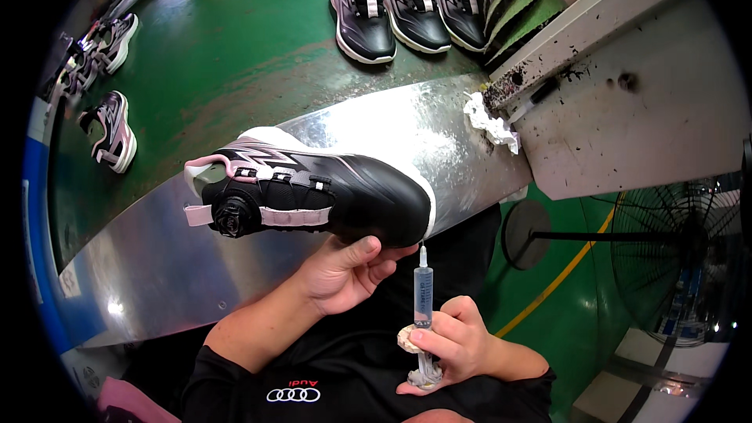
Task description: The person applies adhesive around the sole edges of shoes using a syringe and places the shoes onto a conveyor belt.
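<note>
A black sneaker with pink trim, a white sole and a round dial on its tongue is held sideways above the metal-topped bench edge, toe pointing right. My left hand grips it from below near the toe, thumb on the upper and fingers partly hidden beneath. In my right hand is a clear syringe holding clear liquid. Its needle tip points up and meets, or nearly meets, the seam between upper and white sole at the toe. Whitish wrapping covers the syringe's flange and plunger end, where my fingers and thumb press.
Three similar sneakers stand at the far side of the green surface, beside a slatted green rack. More shoes line the far left. Crumpled white tissue lies by a stained metal panel. A black fan stands at right.
</note>
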A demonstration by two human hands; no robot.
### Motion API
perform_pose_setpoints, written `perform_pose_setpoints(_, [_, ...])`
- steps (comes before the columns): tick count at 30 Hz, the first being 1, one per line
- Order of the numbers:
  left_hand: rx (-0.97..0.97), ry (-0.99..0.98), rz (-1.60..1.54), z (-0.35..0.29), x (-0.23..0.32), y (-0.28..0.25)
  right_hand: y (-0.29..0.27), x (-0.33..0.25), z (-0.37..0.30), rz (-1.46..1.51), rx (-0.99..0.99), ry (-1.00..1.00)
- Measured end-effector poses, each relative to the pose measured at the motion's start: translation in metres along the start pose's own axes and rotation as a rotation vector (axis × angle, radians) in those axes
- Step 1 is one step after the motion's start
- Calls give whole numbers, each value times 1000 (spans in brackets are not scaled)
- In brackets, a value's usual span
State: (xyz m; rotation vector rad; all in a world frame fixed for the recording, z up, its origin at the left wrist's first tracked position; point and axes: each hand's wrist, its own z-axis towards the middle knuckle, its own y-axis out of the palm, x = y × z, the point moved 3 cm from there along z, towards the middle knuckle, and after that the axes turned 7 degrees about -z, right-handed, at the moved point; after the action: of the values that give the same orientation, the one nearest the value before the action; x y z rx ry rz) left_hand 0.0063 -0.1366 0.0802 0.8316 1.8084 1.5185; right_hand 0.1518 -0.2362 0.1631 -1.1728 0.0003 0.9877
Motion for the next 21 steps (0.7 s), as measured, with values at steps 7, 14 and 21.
perform_pose_setpoints(7, [24, 16, 18, -1, -2, 1, 3, 1, -4, -26, 20, -10])
perform_pose_setpoints(14, [30, 20, 38, 2, -1, 0, 4, 2, -1, -27, 33, -16])
perform_pose_setpoints(21, [98, 64, 38, -6, -7, -2, 1, 0, -8, 10, 88, -85])
